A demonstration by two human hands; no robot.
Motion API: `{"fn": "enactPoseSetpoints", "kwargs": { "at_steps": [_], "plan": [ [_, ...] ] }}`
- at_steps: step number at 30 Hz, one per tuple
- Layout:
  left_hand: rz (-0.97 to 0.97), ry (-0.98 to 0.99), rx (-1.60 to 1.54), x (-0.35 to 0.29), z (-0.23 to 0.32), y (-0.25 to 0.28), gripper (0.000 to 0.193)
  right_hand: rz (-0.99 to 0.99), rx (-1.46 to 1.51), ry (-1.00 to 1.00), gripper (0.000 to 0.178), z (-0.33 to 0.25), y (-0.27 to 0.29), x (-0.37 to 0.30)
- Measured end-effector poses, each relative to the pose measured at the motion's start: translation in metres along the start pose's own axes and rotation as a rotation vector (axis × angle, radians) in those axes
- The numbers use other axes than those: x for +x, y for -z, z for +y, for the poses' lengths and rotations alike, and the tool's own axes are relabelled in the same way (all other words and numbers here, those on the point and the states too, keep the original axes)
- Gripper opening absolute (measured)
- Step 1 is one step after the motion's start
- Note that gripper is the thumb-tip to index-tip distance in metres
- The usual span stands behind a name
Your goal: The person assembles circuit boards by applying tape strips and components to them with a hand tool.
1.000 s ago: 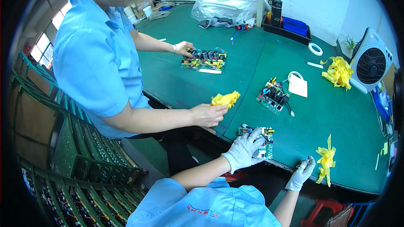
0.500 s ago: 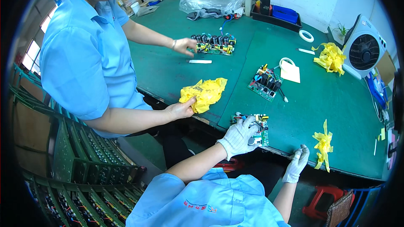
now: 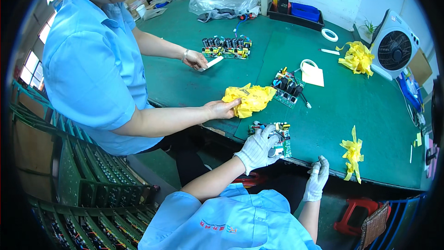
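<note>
At the near edge of the green table, my white-gloved left hand [image 3: 257, 150] rests over a green circuit board [image 3: 285, 144] and grips it, hiding part of its components. My right hand [image 3: 316, 180], also gloved, is at the table edge to the right, apart from the board. Its fingers are curled together; what they hold, if anything, cannot be made out. Beyond the held board lies a second circuit board [image 3: 286, 89] with black cylindrical capacitors and a loose cable. A strip of yellow tape pieces [image 3: 353, 153] lies to the right of my right hand.
To my left a co-worker in a blue shirt holds a yellow tape bundle [image 3: 252, 100] and a white strip [image 3: 213, 62]. Farther off are a long circuit board [image 3: 226, 48], tape rolls [image 3: 329, 35], another yellow bundle [image 3: 356, 58], a fan [image 3: 395, 48] and a black tray [image 3: 296, 18].
The co-worker's yellow bundle has moved right, toward the second board. Their other hand has come down and taken hold of the white strip. My hands have hardly moved; the view has shifted slightly.
</note>
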State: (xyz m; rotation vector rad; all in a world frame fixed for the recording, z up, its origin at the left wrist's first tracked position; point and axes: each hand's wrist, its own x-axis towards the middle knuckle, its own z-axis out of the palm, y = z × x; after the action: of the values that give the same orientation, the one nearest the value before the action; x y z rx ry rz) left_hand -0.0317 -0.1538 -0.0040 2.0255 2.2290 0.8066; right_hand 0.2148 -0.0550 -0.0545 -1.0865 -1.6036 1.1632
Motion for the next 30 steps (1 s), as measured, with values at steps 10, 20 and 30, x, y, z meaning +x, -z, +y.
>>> {"fn": "enactPoseSetpoints", "kwargs": {
  "at_steps": [10,20,30],
  "plan": [
    [0.004,-0.020,0.088,-0.002,0.002,-0.002,0.052,-0.003,-0.068,0.001,0.032,0.006,-0.002,-0.006],
    [-0.039,-0.135,-0.050,-0.002,0.020,-0.019,0.048,-0.014,-0.070,-0.061,0.034,0.014,0.005,-0.004],
    [0.243,-0.094,-0.322,0.043,0.038,-0.018,0.054,0.122,-0.167,0.004,0.048,0.009,0.012,-0.004]
  ]
}}
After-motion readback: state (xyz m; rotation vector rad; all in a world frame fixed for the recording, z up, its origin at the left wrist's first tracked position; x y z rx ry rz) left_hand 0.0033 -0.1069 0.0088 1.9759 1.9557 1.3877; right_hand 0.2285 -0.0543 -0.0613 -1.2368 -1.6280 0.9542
